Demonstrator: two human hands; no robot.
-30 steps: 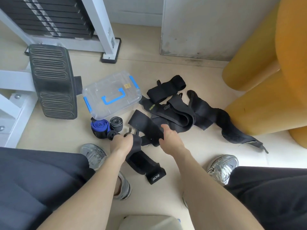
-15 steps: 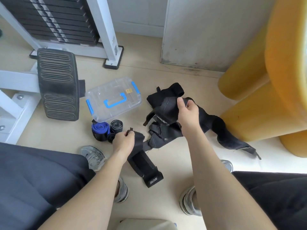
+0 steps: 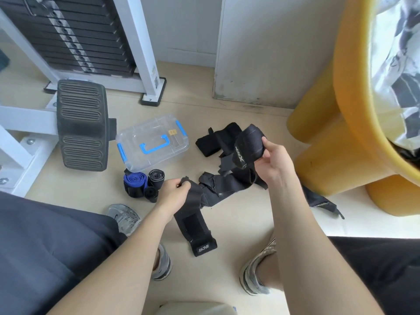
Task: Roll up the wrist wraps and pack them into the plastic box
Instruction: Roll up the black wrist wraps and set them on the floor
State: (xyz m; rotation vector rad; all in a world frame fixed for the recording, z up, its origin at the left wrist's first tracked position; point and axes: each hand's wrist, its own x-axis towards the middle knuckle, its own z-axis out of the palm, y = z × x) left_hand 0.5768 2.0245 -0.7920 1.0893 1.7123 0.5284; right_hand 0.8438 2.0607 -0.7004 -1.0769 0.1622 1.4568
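Note:
My left hand [image 3: 176,193] pinches the end of a long black wrist wrap [image 3: 193,226] whose labelled end lies on the floor between my feet. My right hand [image 3: 272,164] grips another black wrap [image 3: 248,142] with white lettering, lifted above the floor. More black wraps lie tangled under it, one [image 3: 214,142] flat behind. A clear plastic box [image 3: 152,142] with blue latches and handle sits shut to the left. Three rolled wraps stand in front of the box: a blue one [image 3: 134,184], a grey one [image 3: 156,177] and a small black one [image 3: 151,193].
A ribbed black footplate [image 3: 81,123] on a white gym machine frame with a weight stack [image 3: 75,35] fills the left. A yellow stool [image 3: 341,137] stands close on the right. My shoes [image 3: 125,218] and knees frame the floor space. A wall panel [image 3: 272,53] rises behind.
My right hand has lifted a wrap off the pile and drawn it up and to the right. My left hand has stayed on the end of its wrap.

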